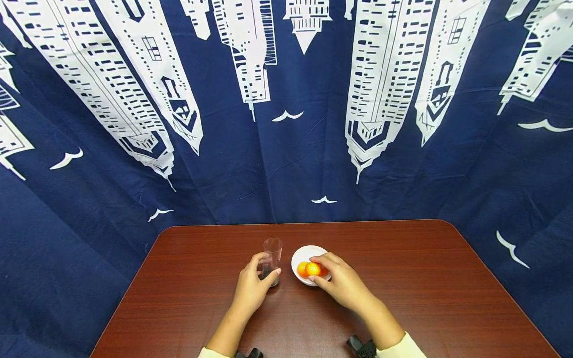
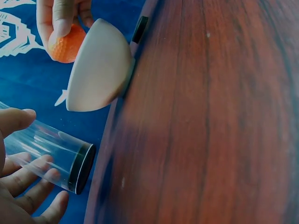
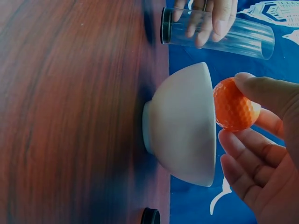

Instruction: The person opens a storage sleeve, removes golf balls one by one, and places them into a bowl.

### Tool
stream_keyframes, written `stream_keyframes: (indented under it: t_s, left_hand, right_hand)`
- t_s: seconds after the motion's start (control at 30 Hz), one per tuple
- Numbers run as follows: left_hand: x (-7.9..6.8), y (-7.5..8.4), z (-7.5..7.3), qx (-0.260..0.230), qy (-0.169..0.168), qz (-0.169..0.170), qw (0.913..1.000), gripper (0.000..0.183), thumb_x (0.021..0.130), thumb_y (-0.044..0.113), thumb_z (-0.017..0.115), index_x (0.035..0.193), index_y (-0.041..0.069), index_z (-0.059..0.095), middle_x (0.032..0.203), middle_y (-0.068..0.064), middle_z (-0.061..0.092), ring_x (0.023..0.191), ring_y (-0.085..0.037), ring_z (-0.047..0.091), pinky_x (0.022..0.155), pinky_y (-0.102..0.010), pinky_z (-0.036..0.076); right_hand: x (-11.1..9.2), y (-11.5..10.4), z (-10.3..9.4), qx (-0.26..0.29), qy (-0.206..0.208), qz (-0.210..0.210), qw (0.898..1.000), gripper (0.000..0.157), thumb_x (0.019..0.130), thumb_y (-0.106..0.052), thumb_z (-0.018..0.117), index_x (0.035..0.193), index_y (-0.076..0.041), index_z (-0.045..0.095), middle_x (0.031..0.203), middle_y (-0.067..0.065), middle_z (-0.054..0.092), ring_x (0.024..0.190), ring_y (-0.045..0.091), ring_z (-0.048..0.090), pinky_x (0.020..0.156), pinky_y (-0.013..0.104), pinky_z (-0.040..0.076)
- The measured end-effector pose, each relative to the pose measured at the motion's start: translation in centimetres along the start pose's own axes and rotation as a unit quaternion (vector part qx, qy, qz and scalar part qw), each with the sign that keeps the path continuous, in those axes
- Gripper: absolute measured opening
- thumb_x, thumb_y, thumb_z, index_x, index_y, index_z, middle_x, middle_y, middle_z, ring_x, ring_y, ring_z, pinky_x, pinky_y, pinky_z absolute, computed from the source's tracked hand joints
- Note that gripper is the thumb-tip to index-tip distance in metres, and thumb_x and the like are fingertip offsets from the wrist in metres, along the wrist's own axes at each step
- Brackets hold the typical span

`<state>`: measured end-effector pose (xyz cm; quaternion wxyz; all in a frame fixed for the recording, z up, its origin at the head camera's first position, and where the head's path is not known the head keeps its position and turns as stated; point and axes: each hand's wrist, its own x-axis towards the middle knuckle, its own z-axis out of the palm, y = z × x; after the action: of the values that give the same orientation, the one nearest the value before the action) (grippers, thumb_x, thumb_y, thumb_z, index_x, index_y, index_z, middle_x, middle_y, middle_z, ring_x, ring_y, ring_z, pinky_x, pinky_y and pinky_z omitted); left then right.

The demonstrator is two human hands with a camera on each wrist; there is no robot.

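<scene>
My left hand (image 1: 255, 283) curls round a clear tube-like cup (image 1: 272, 247) with a black base; in the left wrist view the thumb lies on the near side and the fingers show through the wall. The cup stands upright on the table, left of a white bowl (image 1: 299, 252). Over the bowl my right hand (image 1: 342, 283) pinches an orange golf ball (image 3: 233, 105) between thumb and fingers, right at the rim. Another orange ball (image 1: 302, 269) lies in the bowl, with more orange partly hidden beneath the right hand.
A brown wooden table (image 1: 425, 278) with rounded far corners carries everything. Beside the bowl sits a small black round thing (image 3: 150, 216), largely behind the right hand in the head view. A blue cloth (image 1: 295, 164) with white buildings hangs behind the table.
</scene>
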<state>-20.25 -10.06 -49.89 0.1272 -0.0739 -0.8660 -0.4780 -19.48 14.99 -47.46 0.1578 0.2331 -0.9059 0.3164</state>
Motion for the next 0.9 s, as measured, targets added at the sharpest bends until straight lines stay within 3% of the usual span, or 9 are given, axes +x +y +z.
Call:
stream_keyframes:
  t_s: [0.3, 0.63, 0.9]
  left_hand:
    - [0.0, -0.6, 0.1, -0.011, -0.005, -0.012, 0.9999, 0.045, 0.090, 0.031, 0.077, 0.127, 0.015, 0.058, 0.123, -0.003, 0.071, 0.117, -0.022, 0.066, 0.089, -0.035, 0.057]
    - [0.1, -1.1, 0.1, -0.025, -0.010, -0.029, 0.9992, 0.047, 0.089, 0.030, 0.077, 0.127, 0.009, 0.057, 0.124, -0.009, 0.070, 0.118, -0.026, 0.066, 0.091, -0.042, 0.058]
    - [0.3, -1.5, 0.2, -0.030, -0.012, -0.031, 0.9990, 0.044, 0.090, 0.027, 0.077, 0.126, 0.011, 0.056, 0.126, -0.009, 0.070, 0.120, -0.027, 0.066, 0.092, -0.042, 0.058]
  right_hand:
    - [-0.1, 0.0, 0.3, -0.023, -0.014, 0.011, 1.000, 0.040, 0.083, -0.023, 0.083, 0.120, -0.012, 0.070, 0.112, -0.003, 0.069, 0.107, 0.015, 0.065, 0.094, 0.039, 0.055]
    - [-0.1, 0.0, 0.6, -0.051, -0.039, 0.013, 0.998, 0.040, 0.084, -0.027, 0.082, 0.120, -0.013, 0.070, 0.109, -0.004, 0.070, 0.101, 0.013, 0.065, 0.091, 0.037, 0.055]
    - [0.1, -0.1, 0.5, -0.069, -0.048, 0.007, 0.996, 0.040, 0.084, -0.031, 0.082, 0.119, -0.014, 0.071, 0.107, -0.004, 0.070, 0.094, 0.014, 0.064, 0.087, 0.037, 0.053]
